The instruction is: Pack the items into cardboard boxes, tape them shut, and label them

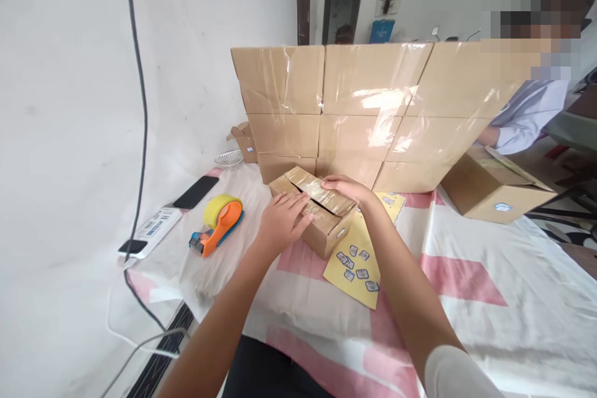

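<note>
Both hands, left hand (282,219) and right hand (347,188), lie open and flat on the small box (321,224); press flaps down evenly before using the tape roller (218,222).

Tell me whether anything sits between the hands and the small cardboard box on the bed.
Nothing visible does. The left hand lies flat on the near flap of the small cardboard box, and the right hand rests on its taped top. The tape dispenser lies off to the left, the yellow sticker sheet partly under the box.
</note>
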A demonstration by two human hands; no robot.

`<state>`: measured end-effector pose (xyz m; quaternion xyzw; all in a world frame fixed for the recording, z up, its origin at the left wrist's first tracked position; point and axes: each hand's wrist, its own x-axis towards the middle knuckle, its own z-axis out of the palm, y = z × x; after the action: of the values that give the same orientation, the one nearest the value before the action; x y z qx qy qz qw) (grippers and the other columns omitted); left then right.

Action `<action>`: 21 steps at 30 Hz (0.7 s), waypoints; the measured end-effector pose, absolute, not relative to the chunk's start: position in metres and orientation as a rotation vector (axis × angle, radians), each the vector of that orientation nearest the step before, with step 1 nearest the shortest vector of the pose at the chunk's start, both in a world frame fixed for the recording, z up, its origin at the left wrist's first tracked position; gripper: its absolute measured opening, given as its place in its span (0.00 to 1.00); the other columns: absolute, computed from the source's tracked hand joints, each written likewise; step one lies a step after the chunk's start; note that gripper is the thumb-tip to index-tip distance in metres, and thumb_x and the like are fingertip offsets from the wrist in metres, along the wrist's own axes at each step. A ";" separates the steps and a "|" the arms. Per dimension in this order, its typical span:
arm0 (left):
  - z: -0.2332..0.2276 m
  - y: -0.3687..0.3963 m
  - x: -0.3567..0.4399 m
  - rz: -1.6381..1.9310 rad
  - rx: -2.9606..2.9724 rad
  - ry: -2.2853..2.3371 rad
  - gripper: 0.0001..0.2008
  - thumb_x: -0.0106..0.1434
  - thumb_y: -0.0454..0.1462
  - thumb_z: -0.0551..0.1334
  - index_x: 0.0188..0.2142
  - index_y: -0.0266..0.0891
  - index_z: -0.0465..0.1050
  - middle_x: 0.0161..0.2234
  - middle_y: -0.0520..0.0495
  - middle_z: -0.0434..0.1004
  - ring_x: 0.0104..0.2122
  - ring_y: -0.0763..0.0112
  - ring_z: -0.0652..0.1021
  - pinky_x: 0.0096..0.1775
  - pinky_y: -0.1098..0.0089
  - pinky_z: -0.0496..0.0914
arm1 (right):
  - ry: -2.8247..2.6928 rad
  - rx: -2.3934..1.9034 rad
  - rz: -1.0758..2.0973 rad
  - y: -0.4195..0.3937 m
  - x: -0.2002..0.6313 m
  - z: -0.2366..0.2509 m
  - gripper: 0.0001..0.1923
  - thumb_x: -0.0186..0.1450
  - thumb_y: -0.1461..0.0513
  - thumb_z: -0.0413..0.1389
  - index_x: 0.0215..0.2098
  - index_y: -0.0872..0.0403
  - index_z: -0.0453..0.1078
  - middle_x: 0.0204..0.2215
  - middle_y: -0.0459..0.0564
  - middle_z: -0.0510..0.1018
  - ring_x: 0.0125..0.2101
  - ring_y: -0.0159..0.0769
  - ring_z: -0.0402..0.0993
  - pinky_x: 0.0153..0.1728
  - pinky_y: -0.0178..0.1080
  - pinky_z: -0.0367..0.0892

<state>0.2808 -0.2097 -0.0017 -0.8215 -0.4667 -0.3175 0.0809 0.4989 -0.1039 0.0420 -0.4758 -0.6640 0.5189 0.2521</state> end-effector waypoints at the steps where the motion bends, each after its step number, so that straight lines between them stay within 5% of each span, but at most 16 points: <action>1: -0.004 -0.214 0.280 -0.968 -2.418 -1.399 0.23 0.75 0.45 0.52 0.60 0.37 0.73 0.58 0.40 0.78 0.58 0.57 0.77 0.63 0.51 0.65 | -1.820 -1.285 1.419 -0.102 0.498 0.041 0.15 0.63 0.52 0.63 0.43 0.53 0.79 0.43 0.49 0.84 0.41 0.38 0.78 0.41 0.35 0.70; 13: -0.024 -0.234 0.280 -1.043 -2.236 -1.317 0.29 0.68 0.56 0.62 0.60 0.41 0.72 0.57 0.40 0.79 0.56 0.54 0.78 0.63 0.52 0.64 | -1.877 -1.231 1.438 -0.102 0.487 0.040 0.20 0.57 0.47 0.68 0.37 0.54 0.82 0.38 0.49 0.84 0.39 0.38 0.77 0.39 0.35 0.69; 21: -0.002 -0.221 0.249 -1.012 -2.335 -1.124 0.32 0.67 0.52 0.65 0.64 0.38 0.68 0.63 0.38 0.73 0.64 0.53 0.72 0.66 0.53 0.63 | -1.465 -1.376 1.289 -0.126 0.515 0.066 0.14 0.67 0.52 0.62 0.38 0.55 0.75 0.42 0.57 0.84 0.34 0.35 0.78 0.28 0.33 0.68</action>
<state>0.2486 -0.2210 -0.0019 -0.8258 -0.3974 -0.3579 0.1788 0.5147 -0.1256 0.0662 -0.5357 -0.5704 0.5021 0.3682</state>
